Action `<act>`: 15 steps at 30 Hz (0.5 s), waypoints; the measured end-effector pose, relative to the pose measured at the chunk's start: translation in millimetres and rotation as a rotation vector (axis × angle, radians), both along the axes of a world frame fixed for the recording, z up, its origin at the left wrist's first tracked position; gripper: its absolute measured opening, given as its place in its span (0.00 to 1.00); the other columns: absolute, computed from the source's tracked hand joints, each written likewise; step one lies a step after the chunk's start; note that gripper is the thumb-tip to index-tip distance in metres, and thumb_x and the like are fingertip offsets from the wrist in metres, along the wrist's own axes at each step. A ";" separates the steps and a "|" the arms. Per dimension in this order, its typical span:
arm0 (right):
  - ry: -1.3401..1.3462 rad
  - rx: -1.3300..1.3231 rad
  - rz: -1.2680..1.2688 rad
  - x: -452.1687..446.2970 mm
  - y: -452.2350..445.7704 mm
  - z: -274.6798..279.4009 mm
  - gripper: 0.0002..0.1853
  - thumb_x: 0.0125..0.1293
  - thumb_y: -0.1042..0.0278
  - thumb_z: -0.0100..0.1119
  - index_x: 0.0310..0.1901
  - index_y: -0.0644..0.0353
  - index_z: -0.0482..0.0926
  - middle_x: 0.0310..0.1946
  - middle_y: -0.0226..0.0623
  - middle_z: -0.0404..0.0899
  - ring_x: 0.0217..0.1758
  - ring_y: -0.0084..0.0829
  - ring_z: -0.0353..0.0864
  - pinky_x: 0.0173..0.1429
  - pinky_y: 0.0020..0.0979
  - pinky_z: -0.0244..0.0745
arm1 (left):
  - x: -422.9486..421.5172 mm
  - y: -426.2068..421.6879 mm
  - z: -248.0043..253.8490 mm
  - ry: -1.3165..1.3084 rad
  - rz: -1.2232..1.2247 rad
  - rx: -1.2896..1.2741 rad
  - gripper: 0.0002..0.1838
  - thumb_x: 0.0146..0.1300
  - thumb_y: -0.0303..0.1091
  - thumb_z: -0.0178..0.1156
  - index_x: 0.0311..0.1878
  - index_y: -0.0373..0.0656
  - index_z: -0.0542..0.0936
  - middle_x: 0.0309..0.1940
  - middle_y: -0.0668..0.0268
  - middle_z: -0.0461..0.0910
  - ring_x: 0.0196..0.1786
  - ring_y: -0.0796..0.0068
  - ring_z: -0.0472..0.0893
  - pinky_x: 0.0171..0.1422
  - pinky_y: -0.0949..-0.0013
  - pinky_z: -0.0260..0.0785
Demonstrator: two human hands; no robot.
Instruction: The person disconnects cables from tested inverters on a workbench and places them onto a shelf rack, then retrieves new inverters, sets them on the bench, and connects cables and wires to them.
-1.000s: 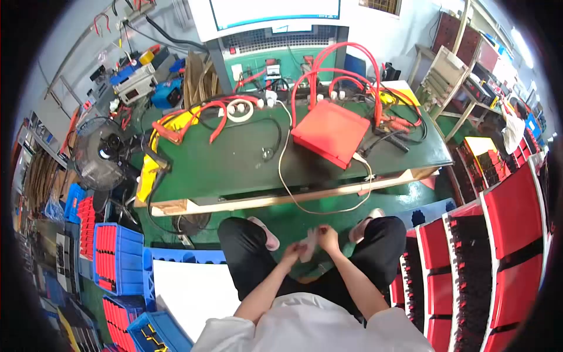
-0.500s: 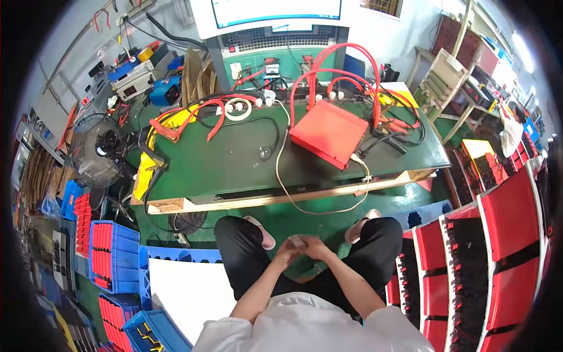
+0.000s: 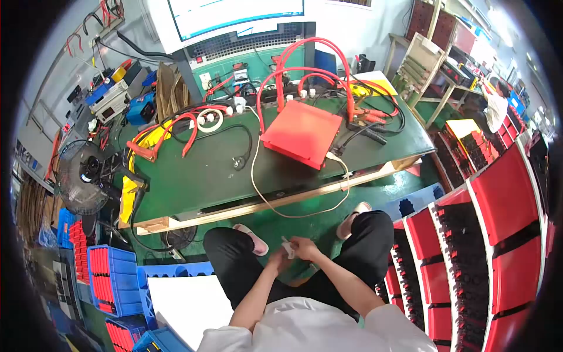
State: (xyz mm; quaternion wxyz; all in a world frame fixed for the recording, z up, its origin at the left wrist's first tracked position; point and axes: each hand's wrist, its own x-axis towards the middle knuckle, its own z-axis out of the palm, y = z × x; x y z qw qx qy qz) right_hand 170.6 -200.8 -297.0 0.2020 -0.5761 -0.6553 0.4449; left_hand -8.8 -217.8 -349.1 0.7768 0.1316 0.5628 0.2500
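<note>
Between my knees, below the bench edge, my left hand (image 3: 277, 260) and my right hand (image 3: 304, 248) are close together. Both are closed around a small pale, whitish piece (image 3: 288, 249), too small to identify. Its upper end sticks up between the fingers. Beyond the hands, on the green bench (image 3: 211, 170), sits a red box (image 3: 302, 134) with a white cable and thick red cables around it.
A monitor (image 3: 234, 17) stands behind the bench and a fan (image 3: 85, 173) at its left. Blue crates (image 3: 126, 281) and a white board (image 3: 190, 308) are at lower left. Racks of red cases (image 3: 507, 208) fill the right. A person in white (image 3: 496, 108) is far right.
The view has turned, so the bench appears tilted and further left. My hands, cupped together half a second ago, now show the pale piece between them again.
</note>
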 end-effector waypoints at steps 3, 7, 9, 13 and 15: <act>0.413 -0.191 -0.077 -1.6 5.5 -9.8 0.16 0.74 0.61 0.59 0.53 0.64 0.80 0.40 0.37 0.86 0.41 0.30 0.84 0.46 0.32 0.79 | -5.2 2.4 -19.8 -0.573 0.075 -0.181 0.29 0.73 0.55 0.57 0.69 0.46 0.72 0.55 0.58 0.81 0.52 0.61 0.83 0.57 0.56 0.77; 0.571 -0.433 -0.248 4.1 6.9 44.2 0.12 0.74 0.62 0.60 0.51 0.60 0.81 0.37 0.29 0.83 0.34 0.21 0.80 0.39 0.26 0.77 | -3.3 5.4 54.2 -0.608 0.303 0.246 0.23 0.75 0.48 0.56 0.67 0.48 0.73 0.60 0.61 0.79 0.64 0.62 0.77 0.68 0.55 0.71; 0.660 -0.423 -0.343 5.8 8.1 32.7 0.11 0.74 0.63 0.60 0.50 0.60 0.82 0.33 0.27 0.82 0.30 0.20 0.78 0.36 0.24 0.74 | -17.7 14.3 67.9 -0.632 0.484 0.188 0.20 0.77 0.37 0.53 0.68 0.41 0.71 0.62 0.58 0.79 0.66 0.61 0.76 0.74 0.54 0.65; 0.631 -0.358 -0.224 13.3 8.9 29.9 0.12 0.76 0.63 0.57 0.53 0.59 0.83 0.32 0.27 0.82 0.31 0.20 0.78 0.36 0.24 0.74 | -23.7 17.6 121.1 -0.649 0.499 0.491 0.20 0.76 0.31 0.53 0.67 0.38 0.70 0.62 0.57 0.78 0.67 0.60 0.76 0.76 0.52 0.63; 0.660 -0.395 -0.218 13.7 7.3 43.3 0.16 0.77 0.60 0.55 0.56 0.61 0.82 0.34 0.32 0.85 0.30 0.24 0.79 0.37 0.29 0.75 | -36.2 19.6 110.9 -0.545 0.419 0.611 0.20 0.75 0.27 0.53 0.68 0.38 0.69 0.61 0.57 0.77 0.66 0.60 0.77 0.73 0.52 0.68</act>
